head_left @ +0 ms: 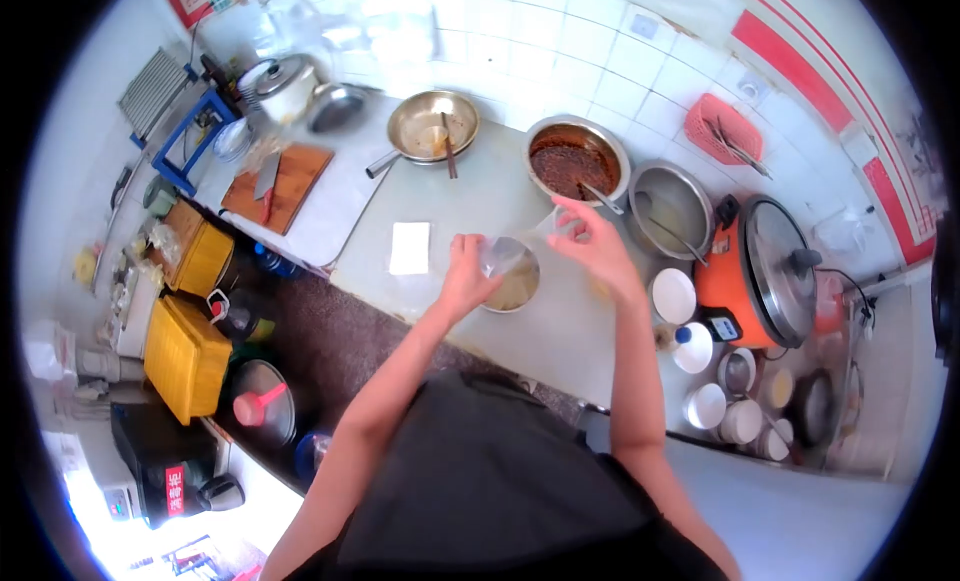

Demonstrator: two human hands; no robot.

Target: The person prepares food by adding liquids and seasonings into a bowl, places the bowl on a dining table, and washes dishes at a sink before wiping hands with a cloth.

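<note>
My left hand [466, 278] is closed on a clear, thin piece of plastic [503, 253], which looks like a bag. Below it on the counter stands a round container [515, 291] with pale brownish contents, partly covered by the plastic. My right hand [598, 243] is raised to the right of the container, thumb and fingers pinched at a see-through edge of plastic. Whether both hands grip one and the same piece I cannot tell. A white square sheet [410, 248] lies left of my left hand.
Behind stand a pan [412, 131] with chopsticks, a pot of dark red sauce [570, 166] with a ladle, and a metal pot [660, 206]. An orange cooker [738, 281] and several bowls [706, 406] crowd the right. A knife [268, 176] rests on a cutting board [300, 171] at left.
</note>
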